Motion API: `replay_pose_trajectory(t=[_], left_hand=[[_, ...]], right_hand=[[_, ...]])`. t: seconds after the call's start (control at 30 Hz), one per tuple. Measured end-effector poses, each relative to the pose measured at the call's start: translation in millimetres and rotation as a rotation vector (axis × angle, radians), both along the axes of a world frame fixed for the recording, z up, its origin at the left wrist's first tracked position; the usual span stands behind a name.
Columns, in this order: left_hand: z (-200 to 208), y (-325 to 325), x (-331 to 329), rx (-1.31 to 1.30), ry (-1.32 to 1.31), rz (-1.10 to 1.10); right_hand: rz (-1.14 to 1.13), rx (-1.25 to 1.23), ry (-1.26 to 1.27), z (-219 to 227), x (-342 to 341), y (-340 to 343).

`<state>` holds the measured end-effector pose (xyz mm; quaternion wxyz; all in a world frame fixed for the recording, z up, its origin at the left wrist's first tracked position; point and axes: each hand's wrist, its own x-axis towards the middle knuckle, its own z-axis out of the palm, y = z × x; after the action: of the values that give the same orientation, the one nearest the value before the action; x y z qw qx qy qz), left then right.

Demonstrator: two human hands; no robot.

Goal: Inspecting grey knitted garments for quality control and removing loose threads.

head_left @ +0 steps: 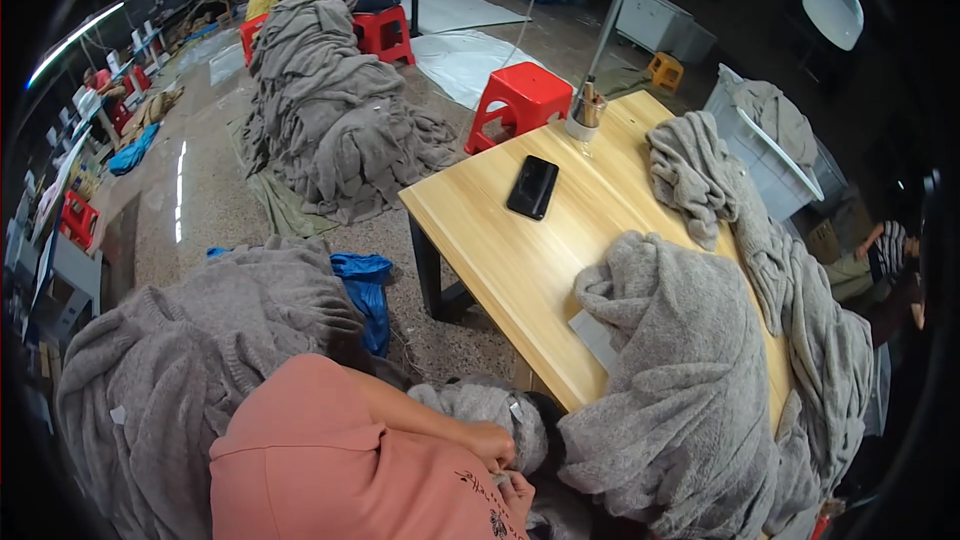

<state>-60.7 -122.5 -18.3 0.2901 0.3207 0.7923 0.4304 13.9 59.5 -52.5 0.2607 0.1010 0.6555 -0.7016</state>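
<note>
At the table's near corner, my left hand (pixel 490 445) is closed over a grey knit garment (pixel 470 403) that lies in my lap with a small white tag on it. Just below it my right hand (pixel 517 495) has its fingers bent together, pinching a bit of the same grey knit. The two hands almost touch. My pink top hides part of the garment and of the right hand. Close by on the right, a large heap of grey knitwear (pixel 680 370) covers the table's front part and hangs over its edge.
The wooden table (pixel 480 210) carries a black phone (pixel 533 187), a cup of tools (pixel 586 118) and more grey knitwear (pixel 690 165). Grey piles (pixel 200 330) stand at left and ahead (pixel 330 110). A red stool (pixel 518 100) is behind the table. Other people work farther off.
</note>
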Motion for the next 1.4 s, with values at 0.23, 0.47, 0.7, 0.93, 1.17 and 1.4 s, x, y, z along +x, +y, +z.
replay_pose_trajectory(t=[0.23, 0.47, 0.7, 0.93, 1.17, 1.4], left_hand=[[15.1, -51.7, -3.1, -0.254, 0.131, 0.183], [-13.2, -72.0, 22.2, 0.438, -0.149, 0.362], [-14.0, -109.7, 66.8, 0.347, -0.529, 0.379], [-37.0, -104.4, 87.3, 0.484, -0.859, 0.311], [-9.5, -121.6, 54.1, 0.755, -0.924, 0.578], [53.3, -132.7, 33.5, 0.979, -0.788, 0.714]], right_hand=[[0.053, -0.156, -0.079, -0.3, -14.7, 1.0], [0.406, -0.021, -0.069, -17.4, -10.6, 27.8], [0.771, 0.452, -0.064, -32.4, 5.4, 49.0], [0.339, 0.312, -0.258, -18.3, 65.4, 66.2], [-0.061, 0.360, 0.416, 67.6, 29.8, 8.6], [0.690, 0.073, 0.995, 144.6, -33.4, -83.4]])
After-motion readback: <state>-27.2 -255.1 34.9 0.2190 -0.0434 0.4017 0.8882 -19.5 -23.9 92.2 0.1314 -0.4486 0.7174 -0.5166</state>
